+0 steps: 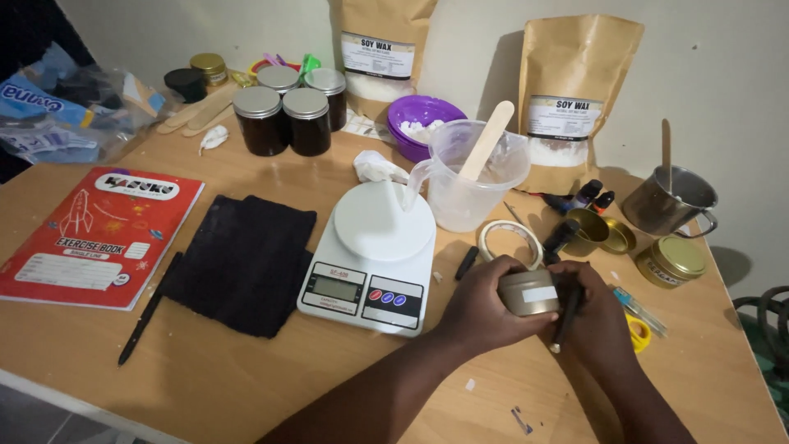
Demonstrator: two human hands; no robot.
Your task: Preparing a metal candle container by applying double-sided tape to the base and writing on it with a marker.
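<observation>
While I watch from the head camera, my left hand (485, 308) wraps closed around a small gold tin (528, 292) turned on its side, a pale label facing up. My right hand (596, 316) closes on the tin's other end and also pinches a black pen (567, 316) against it. Both hands hover just above the wooden table (246, 378). Just left sits a white kitchen scale (374, 259); beside it lies a black cloth (242, 263), then a red exercise book (103, 234). Just beyond the hands lies a roll of tape (509, 241). Behind it stands a clear jug (477, 177) with a wooden stick. At right rest a lidded gold tin (672, 261) and a steel cup (670, 201). Farthest back stand dark jars (288, 115), a purple bowl (419, 119) and two brown pouches (571, 90).
</observation>
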